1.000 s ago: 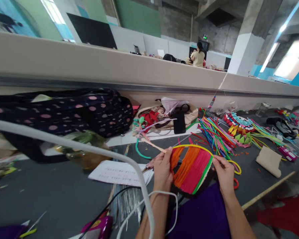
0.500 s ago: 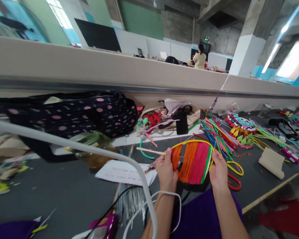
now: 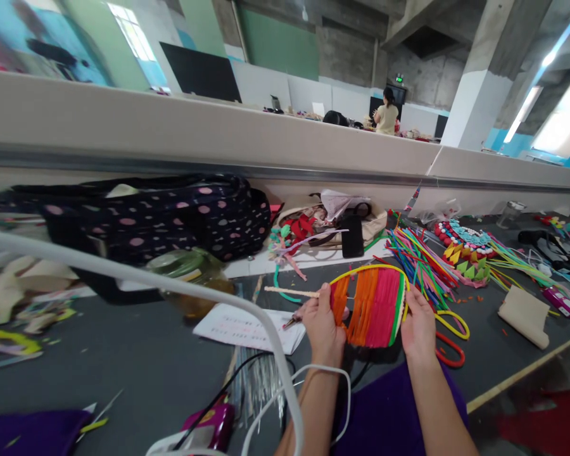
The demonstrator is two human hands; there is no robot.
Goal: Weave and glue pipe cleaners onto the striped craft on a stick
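**Woven fan panel held upright between both hands**

A rounded woven fan panel point(image 3: 373, 307), striped orange, pink and green inside a yellow rim, is held up just above the grey table point(image 3: 99, 354), directly in front of the body. It is gripped from both sides: the left hand point(image 3: 325, 326) is closed on its left edge, the right hand point(image 3: 418, 326) on its right edge, so the two hands are kept apart by the panel's width. The woven strips run roughly vertically, while a thin pale stick point(image 3: 292, 292) projects from the left edge and points leftward, almost level, past the left hand. That stick therefore lies nearer the left hand; the right hand is well apart from it. Loose coloured strips point(image 3: 420, 259) are spread on the table beyond the right hand, and a printed paper sheet point(image 3: 247, 329) lies just left of the left hand.
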